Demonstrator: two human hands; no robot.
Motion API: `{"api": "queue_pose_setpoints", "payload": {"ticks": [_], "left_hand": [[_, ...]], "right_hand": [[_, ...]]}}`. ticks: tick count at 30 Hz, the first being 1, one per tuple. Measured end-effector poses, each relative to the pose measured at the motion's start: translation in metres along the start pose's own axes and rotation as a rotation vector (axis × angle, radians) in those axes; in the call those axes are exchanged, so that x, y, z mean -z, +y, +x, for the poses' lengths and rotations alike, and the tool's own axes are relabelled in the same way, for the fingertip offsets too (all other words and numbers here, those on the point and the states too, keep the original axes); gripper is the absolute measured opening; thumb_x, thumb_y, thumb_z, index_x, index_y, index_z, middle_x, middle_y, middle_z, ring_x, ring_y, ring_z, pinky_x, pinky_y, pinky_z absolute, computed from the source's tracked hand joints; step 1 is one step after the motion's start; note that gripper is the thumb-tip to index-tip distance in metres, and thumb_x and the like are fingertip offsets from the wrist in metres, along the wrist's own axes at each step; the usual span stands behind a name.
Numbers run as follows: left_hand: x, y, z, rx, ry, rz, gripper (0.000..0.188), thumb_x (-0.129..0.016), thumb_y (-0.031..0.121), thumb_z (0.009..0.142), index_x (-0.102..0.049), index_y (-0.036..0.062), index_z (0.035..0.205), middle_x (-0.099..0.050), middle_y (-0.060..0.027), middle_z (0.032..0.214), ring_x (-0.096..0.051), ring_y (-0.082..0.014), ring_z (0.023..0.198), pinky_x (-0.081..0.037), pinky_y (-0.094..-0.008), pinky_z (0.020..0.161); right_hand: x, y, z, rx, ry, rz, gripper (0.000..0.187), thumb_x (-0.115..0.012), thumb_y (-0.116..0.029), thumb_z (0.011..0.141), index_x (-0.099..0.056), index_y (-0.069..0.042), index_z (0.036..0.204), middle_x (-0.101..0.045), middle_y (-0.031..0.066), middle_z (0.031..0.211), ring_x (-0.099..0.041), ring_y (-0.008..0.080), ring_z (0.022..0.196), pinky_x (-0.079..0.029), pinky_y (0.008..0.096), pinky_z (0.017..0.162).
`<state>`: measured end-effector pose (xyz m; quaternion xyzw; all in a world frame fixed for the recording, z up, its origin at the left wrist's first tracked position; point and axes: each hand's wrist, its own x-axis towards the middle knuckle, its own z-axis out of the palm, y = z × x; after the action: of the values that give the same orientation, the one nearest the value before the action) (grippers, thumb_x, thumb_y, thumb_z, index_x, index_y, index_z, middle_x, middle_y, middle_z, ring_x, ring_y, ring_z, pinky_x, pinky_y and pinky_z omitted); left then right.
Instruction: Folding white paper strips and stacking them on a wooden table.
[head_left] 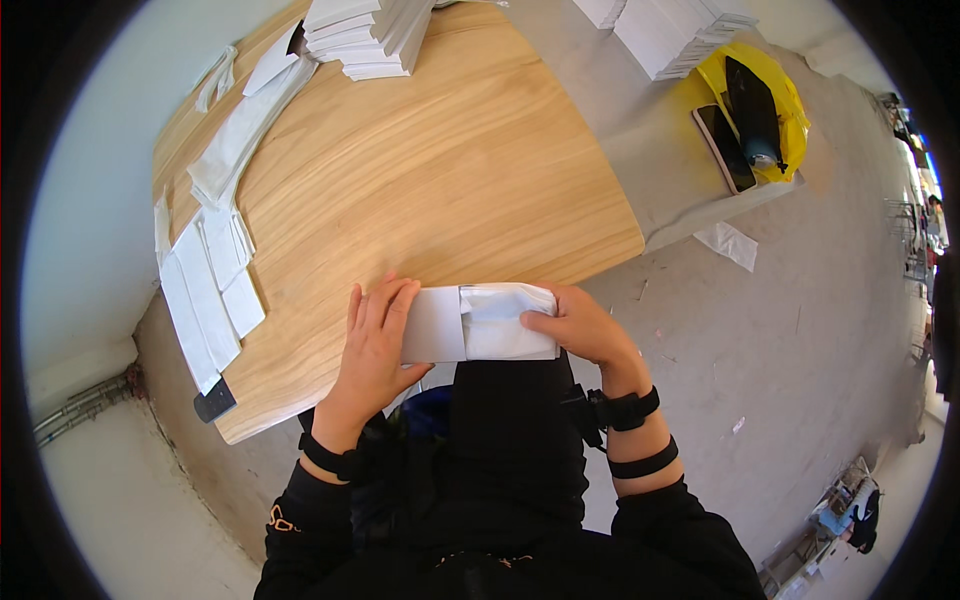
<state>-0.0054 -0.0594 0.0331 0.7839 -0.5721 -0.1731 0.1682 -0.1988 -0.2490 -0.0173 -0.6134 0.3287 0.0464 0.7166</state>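
Note:
Right at the table's near edge, my left hand (368,345) grips a pale grey-white flat box sleeve (433,330) by its left end, fingers on top and thumb low at the near side. A white wrapped packet (492,338) sticks out of the sleeve's right end, its left part hidden inside. My right hand (585,322) is closed on the packet's right end, the thumb pressing its top and the other fingers mostly hidden underneath.
White flat sleeves and packets (215,270) lie along the left of the wooden table (430,170). A white stack (370,35) stands at its far edge. On a grey surface to the right are another white stack (670,40), a phone (722,150) and a yellow bag (795,110) holding a dark bottle (752,105).

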Motion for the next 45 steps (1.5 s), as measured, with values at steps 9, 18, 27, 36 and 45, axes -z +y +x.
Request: {"api": "queue_pose_setpoints", "payload": {"ticks": [9, 18, 27, 36, 45], "left_hand": [[-0.004, -0.004, -0.004, 0.022, -0.023, -0.017, 0.086, -0.081, 0.016, 0.06, -0.041, 0.0051, 0.135, -0.045, -0.0133, 0.131, -0.039, -0.0336, 0.131, -0.021, -0.0548, 0.113], [-0.003, -0.003, -0.003, 0.01, -0.024, -0.033, 0.086, -0.081, 0.016, 0.06, -0.041, 0.0043, 0.135, -0.045, -0.0138, 0.13, -0.038, -0.0336, 0.132, -0.022, -0.0545, 0.112], [-0.007, -0.001, -0.008, -0.005, -0.01, -0.036, 0.091, -0.083, 0.019, 0.059, -0.038, 0.0023, 0.137, -0.042, -0.0188, 0.132, -0.039, -0.038, 0.127, -0.021, -0.0542, 0.113], [-0.002, 0.003, -0.016, 0.105, 0.047, -0.04, 0.091, -0.082, 0.018, 0.059, -0.037, 0.002, 0.137, -0.04, -0.0199, 0.133, -0.038, -0.0388, 0.127, -0.018, -0.0558, 0.114], [0.003, 0.005, -0.021, 0.136, 0.044, -0.093, 0.093, -0.083, 0.016, 0.058, -0.037, 0.0017, 0.137, -0.04, -0.0197, 0.134, -0.037, -0.0399, 0.127, -0.016, -0.0557, 0.115]], "right_hand": [[-0.003, -0.004, -0.005, -0.021, -0.021, -0.03, 0.037, -0.06, -0.012, 0.085, -0.058, 0.004, 0.118, -0.067, 0.0092, 0.103, -0.06, 0.0149, 0.092, -0.048, 0.0291, 0.082], [-0.024, -0.011, 0.003, 0.045, 0.061, 0.004, 0.037, -0.063, -0.015, 0.085, -0.058, 0.006, 0.115, -0.066, 0.0095, 0.101, -0.059, 0.0136, 0.09, -0.048, 0.0299, 0.081], [-0.047, -0.02, 0.001, 0.115, 0.163, -0.199, 0.035, -0.066, -0.016, 0.082, -0.059, 0.004, 0.11, -0.066, 0.012, 0.094, -0.061, 0.0175, 0.086, -0.049, 0.0317, 0.077], [-0.052, -0.015, -0.004, 0.09, 0.28, 0.021, 0.027, -0.07, -0.021, 0.082, -0.064, 0.002, 0.095, -0.066, 0.0153, 0.086, -0.064, 0.0226, 0.076, -0.049, 0.0334, 0.069], [-0.05, -0.004, 0.007, 0.13, 0.335, -0.019, 0.023, -0.07, -0.019, 0.086, -0.065, 0.003, 0.092, -0.057, 0.0052, 0.085, -0.056, 0.0131, 0.079, -0.044, 0.0263, 0.067]]}}
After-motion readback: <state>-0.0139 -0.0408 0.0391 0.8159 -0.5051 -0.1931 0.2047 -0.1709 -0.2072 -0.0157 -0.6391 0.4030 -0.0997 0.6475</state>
